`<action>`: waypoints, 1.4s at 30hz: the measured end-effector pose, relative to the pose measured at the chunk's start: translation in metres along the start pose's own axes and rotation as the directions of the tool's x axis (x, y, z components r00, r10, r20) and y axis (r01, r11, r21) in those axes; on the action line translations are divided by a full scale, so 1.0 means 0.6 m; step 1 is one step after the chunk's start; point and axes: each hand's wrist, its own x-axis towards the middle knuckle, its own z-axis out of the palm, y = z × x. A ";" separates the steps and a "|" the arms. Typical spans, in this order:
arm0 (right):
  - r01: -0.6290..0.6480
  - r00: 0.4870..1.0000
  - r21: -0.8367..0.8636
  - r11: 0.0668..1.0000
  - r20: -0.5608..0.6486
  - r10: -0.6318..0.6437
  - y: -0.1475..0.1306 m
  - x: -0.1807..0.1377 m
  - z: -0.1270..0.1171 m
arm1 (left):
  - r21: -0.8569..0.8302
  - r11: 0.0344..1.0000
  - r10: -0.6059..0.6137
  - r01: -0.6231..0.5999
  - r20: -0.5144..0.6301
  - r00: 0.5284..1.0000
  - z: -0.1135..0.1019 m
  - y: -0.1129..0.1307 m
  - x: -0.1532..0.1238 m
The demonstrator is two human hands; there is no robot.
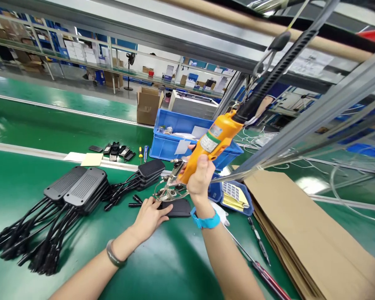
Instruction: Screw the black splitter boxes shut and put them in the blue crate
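Right hand (201,177) clenched round orange plastic driver (211,141), tilted, hung on a black coiled cable. Left hand (149,216) flat, fingers spread, pressing a matte black rounded-rectangular adapter (178,208) mid-desk (162,266), glossy green. Ribbed black adapters with cords stacked (81,189) toward left edge. Brown cardboard (303,233) at right.

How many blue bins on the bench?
2: a large blue crate behind the orange screwdriver gripped by the right hand, and a small blue tray of labels just right of that hand. More may be hidden.
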 end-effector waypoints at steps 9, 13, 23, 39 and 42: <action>-0.061 0.998 -0.042 0.997 0.022 0.061 0.022 -0.003 0.011 | -0.044 0.998 -0.034 0.034 0.010 0.999 0.010 -0.001 0.004; -0.080 0.995 -0.033 0.996 0.061 0.082 0.030 -0.005 0.023 | -0.040 0.997 -0.057 0.059 0.045 0.997 0.003 0.003 0.006; 0.044 0.999 0.012 0.999 0.023 -0.044 -0.015 -0.025 -0.009 | -0.072 0.997 -0.032 0.033 0.010 0.999 0.001 0.000 0.005; -0.017 1.000 -0.051 0.999 -0.021 0.016 -0.037 -0.053 -0.017 | -0.253 0.965 -0.114 0.068 -0.173 0.978 0.001 -0.003 0.007; -0.067 0.997 -0.078 0.995 -0.032 0.064 -0.028 -0.060 -0.017 | -0.265 0.962 -0.115 0.064 -0.179 0.977 0.006 -0.006 0.007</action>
